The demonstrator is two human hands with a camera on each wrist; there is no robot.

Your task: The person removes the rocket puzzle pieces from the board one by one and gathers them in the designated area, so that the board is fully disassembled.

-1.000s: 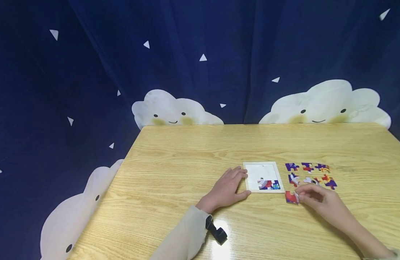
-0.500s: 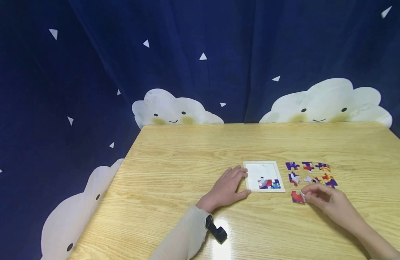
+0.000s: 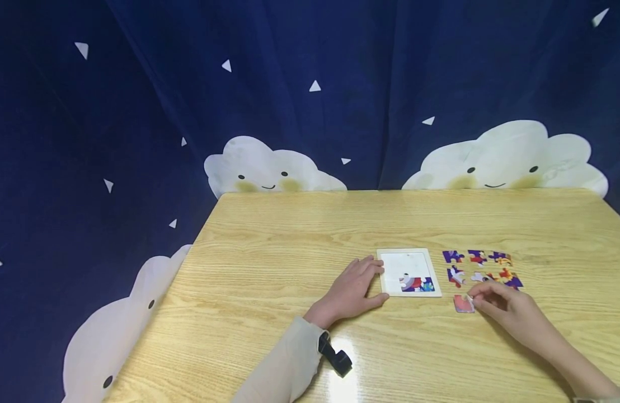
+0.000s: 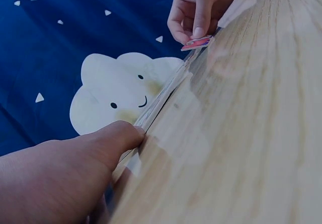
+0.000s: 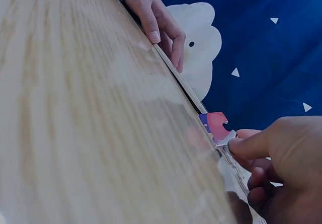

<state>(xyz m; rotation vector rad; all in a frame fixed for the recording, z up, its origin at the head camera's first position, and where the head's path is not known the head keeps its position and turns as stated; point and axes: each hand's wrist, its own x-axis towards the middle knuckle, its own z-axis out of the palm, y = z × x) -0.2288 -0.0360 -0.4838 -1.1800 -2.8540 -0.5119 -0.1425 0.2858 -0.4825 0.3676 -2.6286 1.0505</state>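
Note:
My right hand (image 3: pixel 511 313) pinches a red and white jigsaw piece (image 3: pixel 463 304) between thumb and fingertips, near the table's right side. In the right wrist view that piece (image 5: pixel 216 126) is tilted, its red face and purple edge showing. My left hand (image 3: pixel 351 291) rests at the left edge of a square white puzzle frame (image 3: pixel 403 263), fingertips on its rim and thumb at its lower corner. Inside the frame, joined pieces (image 3: pixel 417 285) fill the lower right part. The left wrist view shows the left thumb (image 4: pixel 118 138) against the frame's edge.
Loose jigsaw pieces lie in rows right of the frame, among them a purple piece (image 3: pixel 453 257) and an orange and purple piece (image 3: pixel 506 277). The right hand partly covers the lower row. The wooden table (image 3: pixel 269 240) meets a dark blue curtain (image 3: pixel 290 112) at the back.
My right hand has moved slightly right, away from the frame, with the red and white piece, which has tilted and now looks paler. The left hand has stayed at the frame.

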